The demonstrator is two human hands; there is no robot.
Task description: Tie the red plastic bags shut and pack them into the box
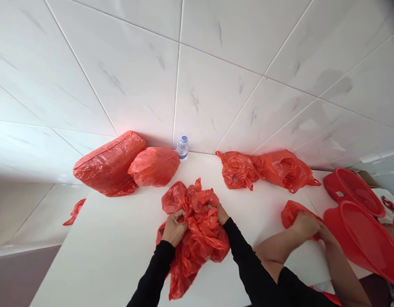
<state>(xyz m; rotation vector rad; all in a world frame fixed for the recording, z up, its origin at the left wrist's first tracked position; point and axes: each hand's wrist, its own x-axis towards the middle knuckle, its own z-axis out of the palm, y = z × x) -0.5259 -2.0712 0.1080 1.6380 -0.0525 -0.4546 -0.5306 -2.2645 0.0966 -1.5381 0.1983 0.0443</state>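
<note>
A crumpled heap of thin red plastic bags [199,238] lies on the white table in front of me. My left hand [175,228] pinches the gathered plastic at the heap's left side, fingers closed on it. On the opposite side, my right hand [221,213] reaches into the folds. Its fingertips are mostly hidden by the plastic, and it appears to grip the bag. Loose bunched ends stick up between the two hands. What the bags contain, if anything, cannot be made out.
Two filled red bags [110,164] and a water bottle [182,147] stand by the tiled wall. More red bags [284,170] lie back right. A co-worker's hands [307,226] hold a red bag beside red basins [363,238]. A red scrap [75,212] lies left, beyond the table edge.
</note>
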